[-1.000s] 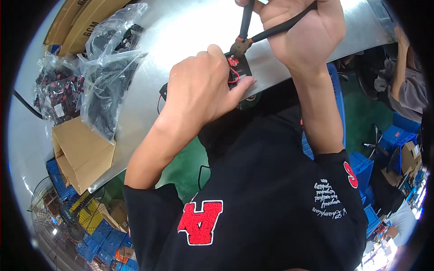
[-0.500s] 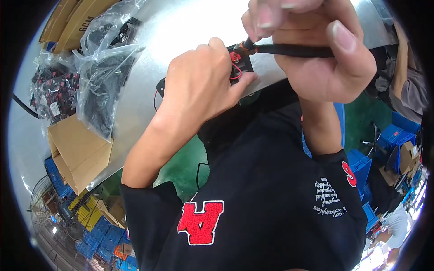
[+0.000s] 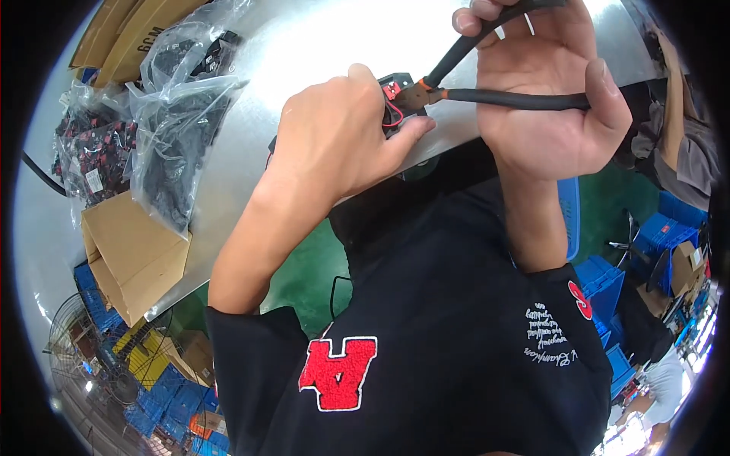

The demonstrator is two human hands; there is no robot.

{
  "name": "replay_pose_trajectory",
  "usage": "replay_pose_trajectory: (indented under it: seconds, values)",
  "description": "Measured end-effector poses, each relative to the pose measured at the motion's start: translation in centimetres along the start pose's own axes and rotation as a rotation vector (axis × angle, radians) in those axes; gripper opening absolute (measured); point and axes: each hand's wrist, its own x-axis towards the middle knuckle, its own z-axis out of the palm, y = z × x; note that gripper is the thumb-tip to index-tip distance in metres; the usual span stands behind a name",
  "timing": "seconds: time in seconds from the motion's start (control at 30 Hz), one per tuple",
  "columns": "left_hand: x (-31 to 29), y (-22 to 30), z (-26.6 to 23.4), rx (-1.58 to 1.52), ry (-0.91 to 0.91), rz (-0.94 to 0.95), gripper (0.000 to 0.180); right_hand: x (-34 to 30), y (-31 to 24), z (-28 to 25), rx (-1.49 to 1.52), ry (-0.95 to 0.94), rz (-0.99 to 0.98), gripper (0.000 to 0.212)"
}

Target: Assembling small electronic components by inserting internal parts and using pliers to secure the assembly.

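My left hand [image 3: 334, 137] is closed over a black plastic housing [image 3: 417, 108], pressing it to the metal table; most of the housing is hidden under the palm. A small red part [image 3: 391, 90] and a thin red wire [image 3: 395, 120] show beside the thumb. In my right hand [image 3: 544, 125] is a pair of cutting pliers [image 3: 502, 99] with black handles and orange at the joint. The handles are spread apart, fingers round the upper one, the lower one across the palm. The pliers' jaws lie at the housing, close to the red part.
On the left of the table [image 3: 266, 45] lie clear plastic bags [image 3: 179, 144] of small dark and red parts. An open cardboard box [image 3: 135, 254] stands at the table's left edge, a fan [image 3: 106, 365] below it. Another person's arm [image 3: 673, 99] is at the far right, near blue crates [image 3: 658, 235].
The pliers' handles have spread wide, the upper one swinging up with my right fingers. The jaws show more plainly. My left hand stays on the housing, which has shifted slightly.
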Motion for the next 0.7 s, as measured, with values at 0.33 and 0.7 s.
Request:
replay_pose_trajectory:
  seconds: [0.33,0.7]
  values:
    - [0.2,0.0,0.3,0.013,0.024,0.002,0.059,1.7,0.8,-0.9,0.783,0.048,0.111,0.069]
    - [0.1,0.1,0.2,0.011,0.014,-0.028,0.059,1.5,0.8,-1.1,0.583,0.062,0.032,0.063]
